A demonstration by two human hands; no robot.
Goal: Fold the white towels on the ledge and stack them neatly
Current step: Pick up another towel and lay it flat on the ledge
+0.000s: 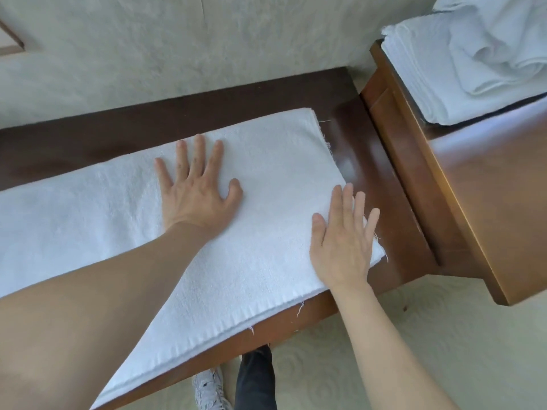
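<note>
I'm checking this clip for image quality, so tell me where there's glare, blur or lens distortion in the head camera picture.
Head view: soft daylight, and a pale glare patch on the wooden ledge just past the towel; wide-angle bending curves the ledge and stretches the left forearm; mild softness overall, though the left hand and right hand stay readable; the stacked towels at top right look washed out.

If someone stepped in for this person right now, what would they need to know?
Left hand: flat, fingers spread, pressing the middle of the white towel.
Right hand: flat on the towel's right end.
The towel lies lengthwise along the wooden ledge, apparently folded once.
A stack of folded towels sits on the cabinet to the right, with a loose towel on top.
Left: finish folding, add it to the stack.
</note>
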